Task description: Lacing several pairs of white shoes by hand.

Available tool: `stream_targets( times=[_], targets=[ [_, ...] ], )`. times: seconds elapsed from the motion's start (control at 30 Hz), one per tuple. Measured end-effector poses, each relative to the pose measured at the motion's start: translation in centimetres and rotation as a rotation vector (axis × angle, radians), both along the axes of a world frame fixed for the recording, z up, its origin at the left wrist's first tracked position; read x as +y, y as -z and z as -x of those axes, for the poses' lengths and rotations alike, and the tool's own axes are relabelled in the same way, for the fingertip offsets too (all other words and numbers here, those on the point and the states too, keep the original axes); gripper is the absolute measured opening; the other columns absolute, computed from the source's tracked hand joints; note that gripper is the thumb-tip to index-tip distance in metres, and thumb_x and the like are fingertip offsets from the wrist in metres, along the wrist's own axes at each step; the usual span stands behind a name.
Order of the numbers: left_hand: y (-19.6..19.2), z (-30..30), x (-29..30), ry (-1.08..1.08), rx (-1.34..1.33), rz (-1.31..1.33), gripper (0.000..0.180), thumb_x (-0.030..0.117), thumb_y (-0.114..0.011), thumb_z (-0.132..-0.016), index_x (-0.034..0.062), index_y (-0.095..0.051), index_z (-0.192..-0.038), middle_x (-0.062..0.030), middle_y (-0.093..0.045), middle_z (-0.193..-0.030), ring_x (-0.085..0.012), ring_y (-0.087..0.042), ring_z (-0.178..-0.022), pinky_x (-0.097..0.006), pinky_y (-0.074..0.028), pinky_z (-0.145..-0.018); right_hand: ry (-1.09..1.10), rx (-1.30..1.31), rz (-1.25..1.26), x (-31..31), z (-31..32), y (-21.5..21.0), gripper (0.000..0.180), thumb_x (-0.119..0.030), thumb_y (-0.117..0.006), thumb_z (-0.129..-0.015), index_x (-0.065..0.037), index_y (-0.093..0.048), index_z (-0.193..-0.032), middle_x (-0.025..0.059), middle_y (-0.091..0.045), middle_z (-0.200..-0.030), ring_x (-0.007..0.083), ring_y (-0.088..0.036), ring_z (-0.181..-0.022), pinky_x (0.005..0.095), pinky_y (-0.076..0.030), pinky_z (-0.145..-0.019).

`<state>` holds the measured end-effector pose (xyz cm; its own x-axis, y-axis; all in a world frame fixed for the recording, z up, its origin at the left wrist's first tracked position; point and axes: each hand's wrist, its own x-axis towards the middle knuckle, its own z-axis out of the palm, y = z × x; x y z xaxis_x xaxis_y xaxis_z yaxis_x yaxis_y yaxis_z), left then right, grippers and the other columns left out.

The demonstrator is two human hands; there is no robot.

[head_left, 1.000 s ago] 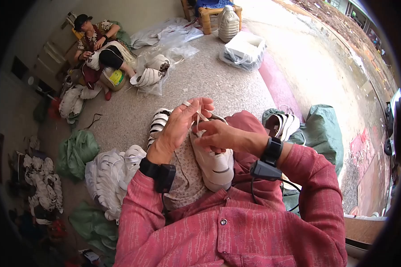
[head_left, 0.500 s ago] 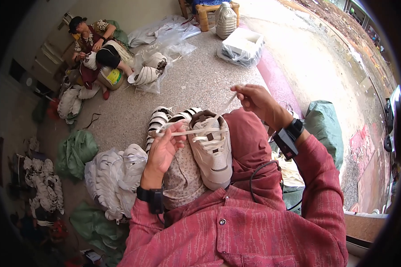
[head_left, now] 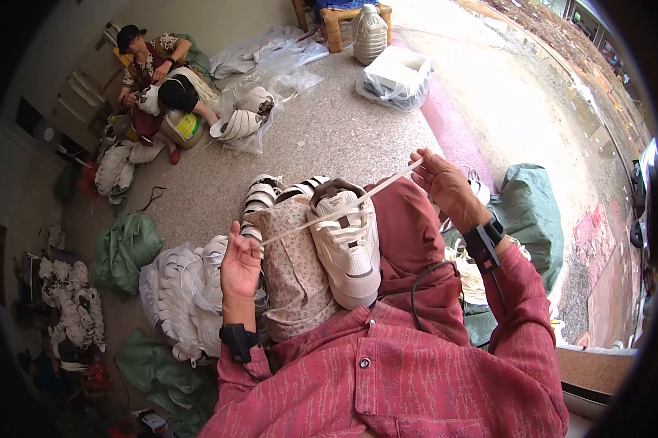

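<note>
Both hands, left hand [head_left: 240, 264] and right hand [head_left: 442, 182], pinch the flat white lace [head_left: 341, 211] taut across the light, soft-sided sneaker [head_left: 347, 244]; its limp ends look best to grip

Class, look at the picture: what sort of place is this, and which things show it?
Probably an informal shoe-finishing spot on a speckled floor: heaps of white shoes, a white sneaker being laced on a lap, another seated person working nearby.

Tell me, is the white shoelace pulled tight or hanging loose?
Tight. The shoelace runs straight through the shoe, between the left hand and the raised right hand.
</note>
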<state>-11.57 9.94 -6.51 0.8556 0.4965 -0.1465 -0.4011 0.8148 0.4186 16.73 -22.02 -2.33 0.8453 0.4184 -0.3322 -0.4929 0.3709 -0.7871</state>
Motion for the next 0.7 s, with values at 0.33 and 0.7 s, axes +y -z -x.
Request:
stream_targets(
  times=[0.33,0.7],
  targets=[
    [-2.3,-1.0,0.1,0.052,0.253,-0.265,0.027,0.019,-0.054,-0.099,0.0031,-0.058,-0.120,0.0010,-0.053,-0.072,-0.0075,-0.046,-0.055,-0.021,-0.039,-0.047,-0.574,-0.496,0.557,1.4,3.9,-1.4,0.029,-0.030,-0.059,-0.096,-0.002,-0.068,-0.097,-0.0064,-0.048,-0.066,0.0039,-0.042,-0.057,0.0220,-0.033,-0.048],
    [-3.0,0.2,1.3,0.052,0.356,-0.436,0.027,0.028,-0.051,-0.101,0.0030,-0.060,-0.109,0.0056,-0.033,-0.051,-0.0050,-0.027,-0.041,-0.022,-0.021,-0.039,-0.863,-0.555,0.538,2.7,3.3,-0.8,0.025,-0.025,-0.059,-0.097,-0.004,-0.068,-0.089,-0.0082,-0.048,-0.065,0.0021,-0.039,-0.055,0.0199,-0.029,-0.048]
  ],
)
